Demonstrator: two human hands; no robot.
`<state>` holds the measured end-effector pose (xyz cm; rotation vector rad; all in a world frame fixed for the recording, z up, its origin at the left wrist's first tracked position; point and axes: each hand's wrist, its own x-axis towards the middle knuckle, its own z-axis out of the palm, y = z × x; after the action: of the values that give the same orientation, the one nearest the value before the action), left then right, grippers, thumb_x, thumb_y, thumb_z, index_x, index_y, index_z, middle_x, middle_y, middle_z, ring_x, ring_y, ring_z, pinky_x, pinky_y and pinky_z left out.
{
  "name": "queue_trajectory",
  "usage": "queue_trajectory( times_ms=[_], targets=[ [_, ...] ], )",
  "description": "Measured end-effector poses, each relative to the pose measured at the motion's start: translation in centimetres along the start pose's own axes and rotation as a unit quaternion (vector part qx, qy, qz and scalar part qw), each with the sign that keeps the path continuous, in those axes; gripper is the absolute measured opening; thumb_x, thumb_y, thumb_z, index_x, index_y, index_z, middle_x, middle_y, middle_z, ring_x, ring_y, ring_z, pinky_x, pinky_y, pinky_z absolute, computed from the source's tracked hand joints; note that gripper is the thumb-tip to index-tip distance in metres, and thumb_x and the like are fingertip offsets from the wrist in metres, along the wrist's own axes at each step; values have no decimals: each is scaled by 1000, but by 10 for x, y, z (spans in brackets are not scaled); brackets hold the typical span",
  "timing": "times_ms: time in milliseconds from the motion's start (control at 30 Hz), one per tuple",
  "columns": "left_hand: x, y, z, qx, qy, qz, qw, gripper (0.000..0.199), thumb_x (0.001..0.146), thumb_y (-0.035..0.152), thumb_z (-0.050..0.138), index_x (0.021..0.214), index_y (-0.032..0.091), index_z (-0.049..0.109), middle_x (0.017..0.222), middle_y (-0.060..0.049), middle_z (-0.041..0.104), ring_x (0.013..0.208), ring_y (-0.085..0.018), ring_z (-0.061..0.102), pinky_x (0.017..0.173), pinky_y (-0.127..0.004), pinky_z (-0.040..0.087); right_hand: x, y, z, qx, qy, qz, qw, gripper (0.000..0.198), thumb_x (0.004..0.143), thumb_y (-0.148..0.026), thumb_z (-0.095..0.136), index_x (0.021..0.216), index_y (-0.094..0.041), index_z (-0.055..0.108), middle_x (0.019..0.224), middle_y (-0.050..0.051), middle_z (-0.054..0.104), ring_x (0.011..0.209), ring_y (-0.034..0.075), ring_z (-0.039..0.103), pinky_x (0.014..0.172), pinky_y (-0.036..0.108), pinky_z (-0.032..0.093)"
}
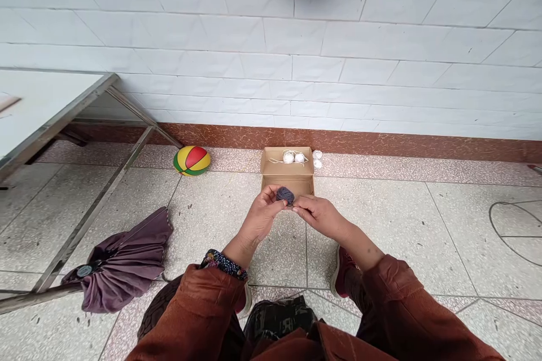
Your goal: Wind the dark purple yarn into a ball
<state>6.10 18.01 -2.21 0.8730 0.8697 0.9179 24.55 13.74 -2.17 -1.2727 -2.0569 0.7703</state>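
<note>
A small ball of dark grey-blue yarn (285,196) is held between the thumb and fingers of my left hand (261,215). Close against its lower right side, my right hand (319,214) has its thumb and fingers pinched together. What that pinch holds is too small to make out, perhaps a strand of the yarn. Both hands are above the near part of an open cardboard box (271,167) on the floor. Two white yarn balls (293,157) with loose strands rest in the box's far part. More white balls (317,159) sit just right of the box.
A red, yellow and green ball (192,161) lies left of the box. A folded purple umbrella (127,262) leans by the metal-framed table (80,110) at left. A wire ring (502,235) is on the floor at right. The tiled wall (237,73) stands behind.
</note>
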Motion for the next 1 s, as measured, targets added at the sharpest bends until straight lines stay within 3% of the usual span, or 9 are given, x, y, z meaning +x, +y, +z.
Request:
queue_trajectory(
  times_ms=[133,233,367,433,500,633,767,867,1000],
  targets=[
    [2,-8,-1,153,26,8,988,32,59,16,76,87,17,61,82,0,63,76,-13,57,74,-27,42,-1,-14,-12,64,-2,-46,997,17,100,-29,53,93,-21,66,84,3,66,78,16,63,73,27,49],
    [-4,-9,5,218,-39,26,975,37,58,13,75,91,17,60,80,1,61,72,-13,55,69,-26,42,0,-16,-19,80,39,-40,995,20,100,-32,52,92,-22,68,82,2,66,77,16,62,73,28,50],
    [-16,-1,13,151,-154,51,975,71,64,10,74,129,24,50,91,1,60,79,-13,57,75,-27,44,2,-4,-16,69,128,7,989,17,99,-29,54,88,-22,66,82,3,66,80,17,62,75,30,49],
    [-18,4,14,93,-188,46,977,75,67,12,75,136,27,48,94,-1,61,84,-15,58,78,-28,45,2,3,-11,58,130,36,989,17,99,-25,52,87,-22,64,81,2,66,79,17,62,74,29,48],
    [-17,8,12,44,-174,39,983,60,71,17,76,128,25,57,96,-2,63,88,-16,58,81,-29,44,1,7,-6,40,97,58,993,17,99,-22,50,88,-21,62,81,2,66,77,17,62,72,28,47],
    [-6,6,5,-6,-54,35,998,40,68,21,77,106,20,66,95,-3,64,88,-16,57,80,-29,44,0,3,1,6,38,42,998,15,99,-21,49,89,-21,61,84,2,66,78,17,62,71,27,47],
    [1,1,0,57,28,25,998,34,65,20,74,97,18,65,92,-2,65,85,-15,58,79,-29,45,-1,-12,-4,35,-11,-26,999,17,100,-27,51,89,-21,63,84,2,66,78,16,62,73,27,49],
    [0,-2,2,156,27,38,987,35,61,18,76,95,18,66,88,-2,65,83,-16,59,79,-29,45,-2,-19,-12,84,-10,-44,995,19,100,-30,51,90,-21,65,83,2,67,76,15,63,71,27,49],
    [-6,-4,8,231,-50,52,970,36,61,15,75,96,17,66,88,-2,64,79,-15,57,74,-28,44,-3,-16,-20,77,35,-45,995,22,101,-33,51,92,-21,67,83,2,66,75,15,63,70,27,49]
  ],
)
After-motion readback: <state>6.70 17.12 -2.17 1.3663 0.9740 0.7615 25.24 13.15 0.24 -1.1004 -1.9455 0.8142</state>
